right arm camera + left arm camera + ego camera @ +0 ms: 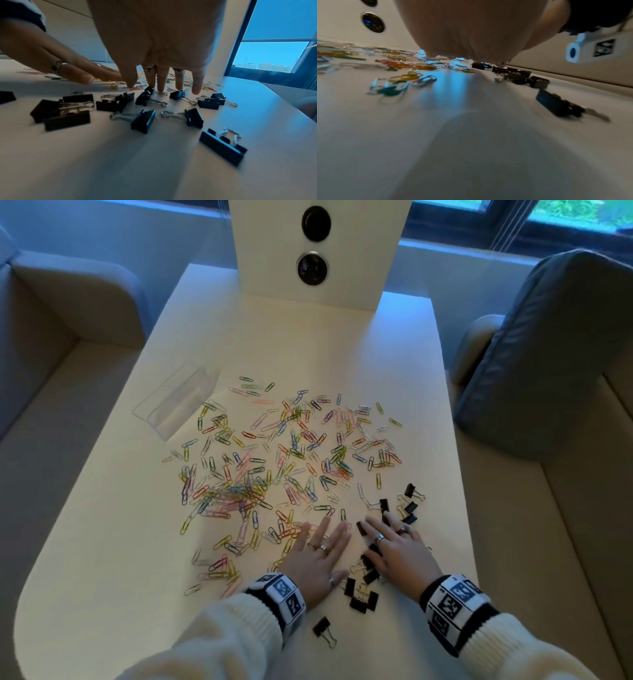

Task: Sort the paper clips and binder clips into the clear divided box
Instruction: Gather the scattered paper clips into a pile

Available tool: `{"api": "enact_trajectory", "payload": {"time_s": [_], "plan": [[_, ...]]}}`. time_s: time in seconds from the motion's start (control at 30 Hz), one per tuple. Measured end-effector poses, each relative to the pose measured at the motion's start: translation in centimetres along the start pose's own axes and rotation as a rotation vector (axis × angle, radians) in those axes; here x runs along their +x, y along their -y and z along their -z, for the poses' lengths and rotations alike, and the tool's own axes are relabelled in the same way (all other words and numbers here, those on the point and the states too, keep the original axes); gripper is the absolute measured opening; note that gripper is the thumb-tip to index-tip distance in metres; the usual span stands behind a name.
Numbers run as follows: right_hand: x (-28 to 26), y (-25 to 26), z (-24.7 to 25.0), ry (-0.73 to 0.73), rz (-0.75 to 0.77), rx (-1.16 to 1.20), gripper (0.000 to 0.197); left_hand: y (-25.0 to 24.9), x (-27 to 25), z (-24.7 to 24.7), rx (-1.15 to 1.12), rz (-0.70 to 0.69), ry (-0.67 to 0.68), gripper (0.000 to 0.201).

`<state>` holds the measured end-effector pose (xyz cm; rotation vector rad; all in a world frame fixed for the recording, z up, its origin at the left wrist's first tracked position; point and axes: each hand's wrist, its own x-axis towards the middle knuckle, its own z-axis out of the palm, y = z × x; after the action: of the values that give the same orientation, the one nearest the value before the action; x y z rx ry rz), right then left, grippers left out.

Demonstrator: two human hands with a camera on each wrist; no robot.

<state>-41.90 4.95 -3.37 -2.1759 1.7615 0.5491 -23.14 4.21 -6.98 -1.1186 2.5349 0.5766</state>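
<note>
Several coloured paper clips (274,460) lie scattered over the middle of the white table (102,542). Black binder clips (363,597) lie in a loose group at the near right, also seen as binder clips (144,121) under my right palm. The clear divided box (174,402) stands at the left, beyond the paper clips. My left hand (322,556) lies flat with straight fingers on the near edge of the paper clips. My right hand (397,546) is spread flat over the binder clips, its fingertips (161,86) touching the table. Neither hand holds anything.
A white upright panel (315,248) with two round black fittings stands at the table's far end. Beige sofa seats (51,405) flank the table, and a grey cushion (548,354) sits at the right. A lone binder clip (323,630) lies between my wrists.
</note>
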Motion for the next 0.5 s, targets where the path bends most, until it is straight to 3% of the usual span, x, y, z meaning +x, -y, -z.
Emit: {"api": "enact_trajectory", "payload": {"time_s": [0.13,0.23,0.4,0.5], "plan": [[-0.6,-1.0,-0.4,-0.113,0.035,0.01,0.042,1.3,0.0,-0.2,-0.026,0.119,0.004,0.061],[0.1,-1.4,0.0,-0.234,0.04,0.068,0.038,1.9,-0.3,0.4,0.08,0.185,-0.144,0.061],[2.1,-0.3,1.6,-0.083,0.009,0.086,0.051,2.3,0.4,1.0,-0.009,0.196,0.012,0.065],[2.4,0.8,1.7,0.013,-0.006,0.021,0.053,3.5,0.2,-0.1,-0.019,0.256,-0.078,0.067]]}}
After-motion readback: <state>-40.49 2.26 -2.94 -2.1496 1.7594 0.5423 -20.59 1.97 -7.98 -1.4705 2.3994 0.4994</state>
